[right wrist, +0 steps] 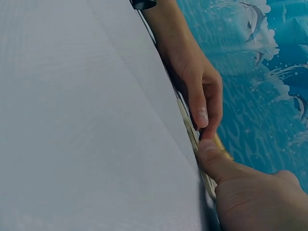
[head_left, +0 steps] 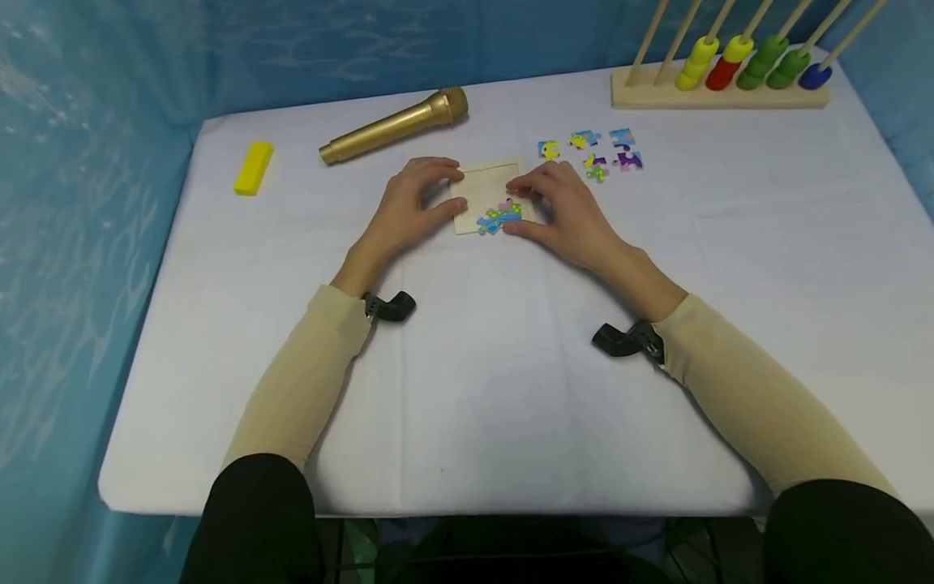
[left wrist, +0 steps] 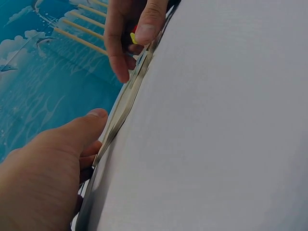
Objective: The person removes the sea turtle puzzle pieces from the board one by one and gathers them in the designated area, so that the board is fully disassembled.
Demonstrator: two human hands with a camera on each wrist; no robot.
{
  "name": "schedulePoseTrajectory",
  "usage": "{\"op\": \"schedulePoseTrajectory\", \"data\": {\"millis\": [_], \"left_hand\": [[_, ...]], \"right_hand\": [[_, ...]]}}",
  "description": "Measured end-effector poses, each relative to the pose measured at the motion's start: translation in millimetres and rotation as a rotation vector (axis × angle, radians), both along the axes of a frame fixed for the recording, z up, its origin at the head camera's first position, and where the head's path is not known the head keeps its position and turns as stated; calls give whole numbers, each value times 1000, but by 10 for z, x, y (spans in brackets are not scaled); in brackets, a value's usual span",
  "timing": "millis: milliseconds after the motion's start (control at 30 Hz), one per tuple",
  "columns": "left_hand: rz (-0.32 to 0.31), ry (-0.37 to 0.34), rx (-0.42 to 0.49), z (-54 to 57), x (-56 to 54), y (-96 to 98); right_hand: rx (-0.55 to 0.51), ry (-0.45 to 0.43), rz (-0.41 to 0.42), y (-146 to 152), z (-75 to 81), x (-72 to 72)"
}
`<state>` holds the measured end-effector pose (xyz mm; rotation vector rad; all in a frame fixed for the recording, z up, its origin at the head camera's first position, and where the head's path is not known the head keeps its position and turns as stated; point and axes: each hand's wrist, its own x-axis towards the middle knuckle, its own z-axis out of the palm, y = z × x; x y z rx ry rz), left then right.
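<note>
A square wooden puzzle tray [head_left: 477, 188] lies on the white table in front of the person. Joined jigsaw puzzle pieces [head_left: 499, 217], blue, green and pink, sit in its lower right part. The left hand [head_left: 409, 199] is at the tray's left edge, thumb and fingers apart and lightly bent. Over the tray's right side, the right hand [head_left: 569, 211] has its thumb and bent fingers at opposite sides of the joined pieces. Both wrist views see the tray [left wrist: 126, 103] almost edge-on, with the left hand [left wrist: 53, 163] and right hand [right wrist: 260, 197] close by; the fingertip contact is partly hidden.
Several loose puzzle pieces [head_left: 627, 158] lie beyond the right hand. A gold microphone [head_left: 397, 127] and a yellow block [head_left: 253, 168] are at the back left. A wooden bead abacus [head_left: 718, 97] stands at the back right. Blue curtains [head_left: 365, 40] border the table.
</note>
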<state>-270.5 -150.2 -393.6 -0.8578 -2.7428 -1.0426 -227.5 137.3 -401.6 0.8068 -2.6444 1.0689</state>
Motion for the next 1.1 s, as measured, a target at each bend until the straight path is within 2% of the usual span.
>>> {"op": "schedulePoseTrajectory", "data": {"millis": [100,300,400,567,800,1100], "left_hand": [[-6,20,21,19,-4,-18],[-1,-37,-3,-58,83,-84],[-4,-19,-2,-72,98,-105],[-13,25,19,-28,63,-95],[-21,9,22,0,-3,-56],[9,2,-16,7,21,-44]], "right_hand": [[2,16,13,-25,9,-15],[11,-81,27,-82,-87,51],[6,-95,25,-103,-97,61],[-22,-64,15,-90,-39,36],[-68,0,9,-33,0,38],[-138,89,-48,89,45,69]]}}
